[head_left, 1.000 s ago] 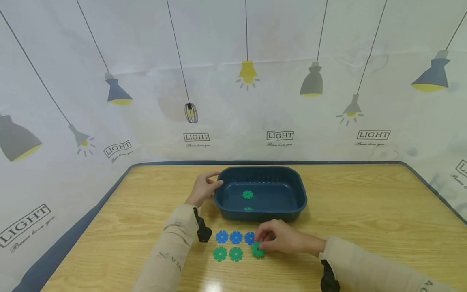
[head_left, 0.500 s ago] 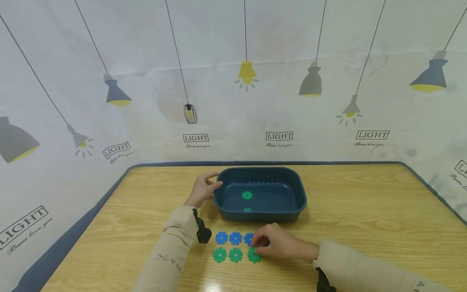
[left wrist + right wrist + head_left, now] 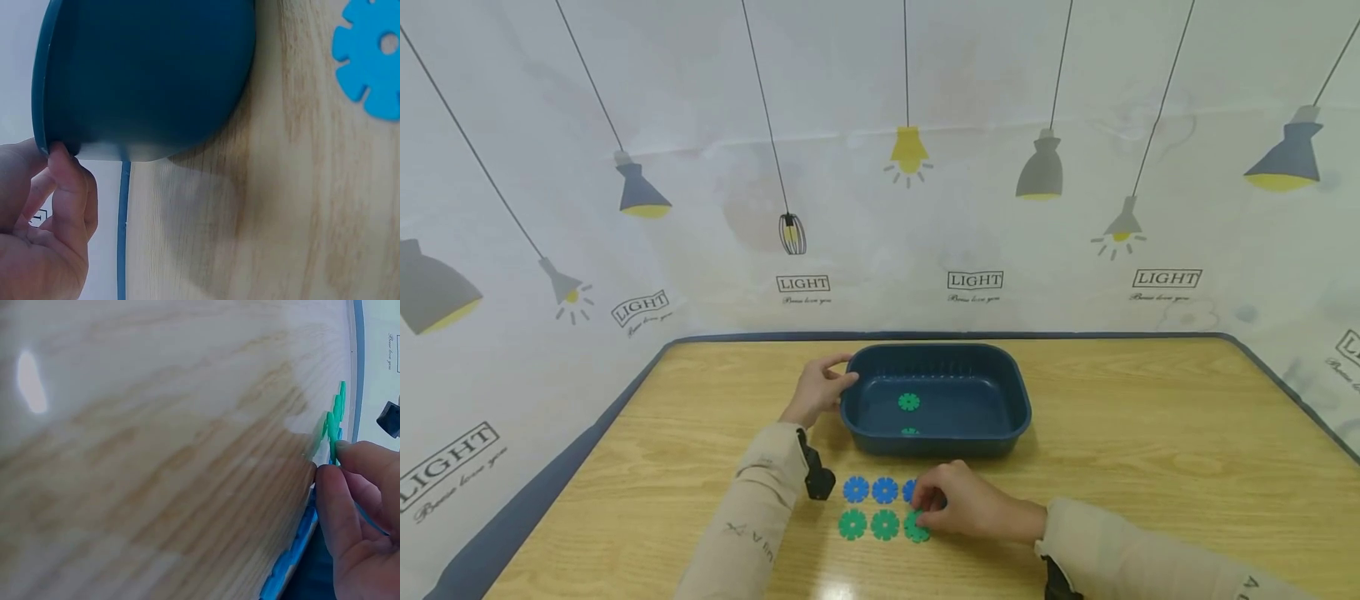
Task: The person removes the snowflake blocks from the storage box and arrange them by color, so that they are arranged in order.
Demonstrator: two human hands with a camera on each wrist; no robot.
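Observation:
My left hand (image 3: 815, 393) grips the left rim of a dark blue plastic basin (image 3: 936, 445), thumb on the near side of the rim in the left wrist view. Inside the basin lies one green snowflake disc (image 3: 909, 402). In front of it are two rows of notched discs. Blue snowflake discs (image 3: 884, 490) form the far row, its right part hidden behind my right hand (image 3: 973, 507). Two green snowflake discs (image 3: 868, 525) lie in the near row. At that row's right end, my right thumb and fingertips pinch a third green disc (image 3: 914, 528), close over the tabletop and slightly tilted.
The wooden table (image 3: 1150, 433) extends to both sides, with a dark blue edge at the back. Behind it hangs a pale curtain (image 3: 880, 225) printed with lamps. A black wrist mount (image 3: 817, 473) on my left sleeve sits just left of the discs.
My right hand has moved slightly left and down with the green disc, bringing it into line with the other two. The left hand and basin stay in place.

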